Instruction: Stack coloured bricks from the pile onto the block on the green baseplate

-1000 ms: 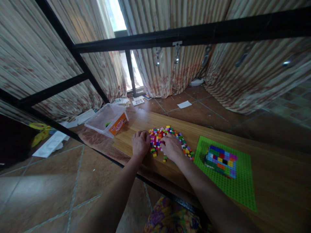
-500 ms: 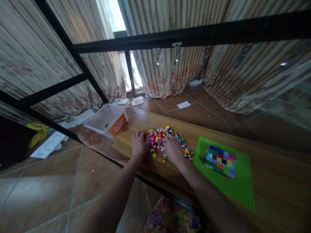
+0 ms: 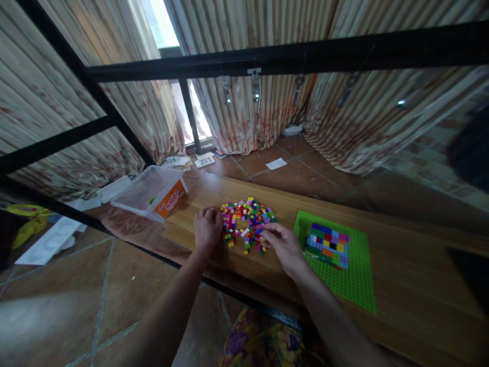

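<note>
A pile of small coloured bricks lies on the wooden table. My left hand rests at the pile's left edge, fingers curled loosely onto the wood. My right hand sits at the pile's right edge, its fingertips pinched among the bricks; whether they hold one is too small to tell. To the right lies a green baseplate carrying a low multicoloured brick block.
A clear plastic box with an orange label stands at the table's left end. A black metal frame crosses overhead. Papers lie on the tiled floor by the striped curtains. A dark blurred shape is at the right edge.
My right hand has drawn back from the pile's middle to its right edge, gathering the bricks into a tighter heap. The view has shifted, so everything sits further left.
</note>
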`<state>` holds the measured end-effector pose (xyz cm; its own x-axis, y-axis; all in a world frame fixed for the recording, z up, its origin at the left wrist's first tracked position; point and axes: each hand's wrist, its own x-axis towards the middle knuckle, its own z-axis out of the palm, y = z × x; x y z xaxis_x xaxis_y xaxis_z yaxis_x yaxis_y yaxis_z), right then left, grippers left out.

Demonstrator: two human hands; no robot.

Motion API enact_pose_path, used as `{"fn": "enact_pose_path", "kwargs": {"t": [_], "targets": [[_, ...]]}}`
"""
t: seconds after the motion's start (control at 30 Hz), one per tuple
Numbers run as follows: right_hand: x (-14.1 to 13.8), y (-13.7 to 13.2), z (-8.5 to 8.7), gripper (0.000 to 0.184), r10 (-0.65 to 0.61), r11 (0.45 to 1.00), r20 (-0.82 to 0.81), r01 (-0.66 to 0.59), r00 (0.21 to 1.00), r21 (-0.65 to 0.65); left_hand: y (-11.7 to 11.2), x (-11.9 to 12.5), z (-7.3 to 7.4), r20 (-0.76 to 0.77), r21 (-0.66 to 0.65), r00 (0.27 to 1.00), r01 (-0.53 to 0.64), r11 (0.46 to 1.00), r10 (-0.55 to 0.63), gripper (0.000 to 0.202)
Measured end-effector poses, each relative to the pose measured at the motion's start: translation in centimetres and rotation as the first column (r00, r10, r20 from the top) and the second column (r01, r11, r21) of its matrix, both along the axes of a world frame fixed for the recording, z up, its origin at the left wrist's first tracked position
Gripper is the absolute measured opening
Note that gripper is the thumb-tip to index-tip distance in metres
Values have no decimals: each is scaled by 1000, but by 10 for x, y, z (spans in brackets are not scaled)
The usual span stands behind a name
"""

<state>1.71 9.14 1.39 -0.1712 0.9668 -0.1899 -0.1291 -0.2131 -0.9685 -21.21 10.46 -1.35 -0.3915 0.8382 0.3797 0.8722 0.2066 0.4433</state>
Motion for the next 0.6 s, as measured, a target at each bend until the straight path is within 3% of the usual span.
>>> {"fn": "enact_pose_path", "kwargs": {"t": [0.1,0.2,0.33,0.37,0.43,0.5,0.6], "targets": [[9,-13,6,29,-85,995,-83,88,993,36,-3,-3,4,111,105,993,-63,992,51,29],[16,-24,10,22,-170,979,-57,176,984,108,-19,5,16,164,234,986,-74,970,35,30],[22,-38,15,12,-278,938,-9,273,961,215,-57,49,38,324,271,928,96,958,-185,34],[23,-42,17,11,-294,927,-2,285,956,242,-65,64,43,415,250,873,161,955,-256,35],[25,-48,20,7,-299,910,19,279,954,307,-77,93,51,638,205,694,266,942,-335,38],[27,-54,22,6,-289,890,51,248,956,382,-82,118,57,798,173,504,336,926,-332,42],[32,-61,23,5,-301,855,92,225,949,467,-82,141,62,891,189,316,392,900,-325,40]]}}
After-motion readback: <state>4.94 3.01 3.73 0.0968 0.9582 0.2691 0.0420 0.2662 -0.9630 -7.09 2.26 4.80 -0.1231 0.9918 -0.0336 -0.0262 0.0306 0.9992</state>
